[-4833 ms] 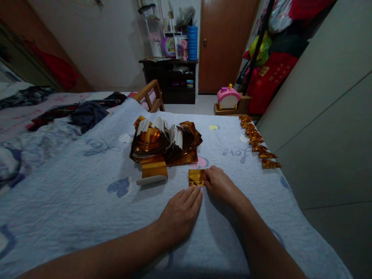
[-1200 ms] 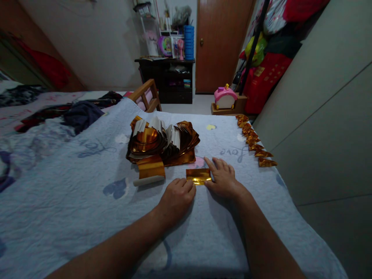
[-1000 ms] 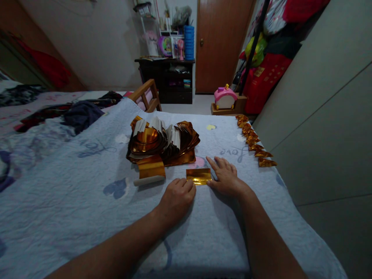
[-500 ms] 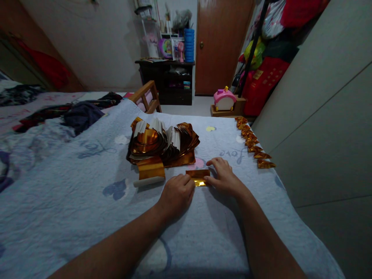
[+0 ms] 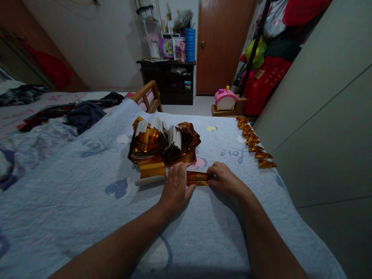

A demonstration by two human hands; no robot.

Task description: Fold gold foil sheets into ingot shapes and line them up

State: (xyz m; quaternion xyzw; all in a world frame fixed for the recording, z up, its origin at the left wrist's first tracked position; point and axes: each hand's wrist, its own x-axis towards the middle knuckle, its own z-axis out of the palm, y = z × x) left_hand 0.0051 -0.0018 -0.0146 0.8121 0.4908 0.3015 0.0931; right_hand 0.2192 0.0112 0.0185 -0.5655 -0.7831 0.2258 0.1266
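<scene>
A folded strip of gold foil paper (image 5: 198, 178) lies on the pale blue bedspread between my hands. My left hand (image 5: 175, 188) rests at its left end, fingers stretched forward and the thumb set apart near the lower corner. At the right end, my right hand (image 5: 223, 178) pinches the strip between thumb and fingers. Just beyond my left hand sits a fanned stack of gold foil papers (image 5: 165, 143) with pale backs. One loose gold sheet (image 5: 152, 167) with a rolled pale edge lies in front of that stack.
Several folded gold foil pieces (image 5: 255, 147) form a row along the bed's right edge. Dark clothes (image 5: 87, 114) lie to the left. Past the bed stand a wooden chair (image 5: 149, 95), a pink toy (image 5: 226, 99) and a dark cabinet (image 5: 167, 83). A pale cupboard (image 5: 328, 116) borders the right side.
My left hand has shifted slightly left and its curled fingers have stretched out. My right fingers have closed on the strip's right end. The strip's upper edge now appears folded or curled over.
</scene>
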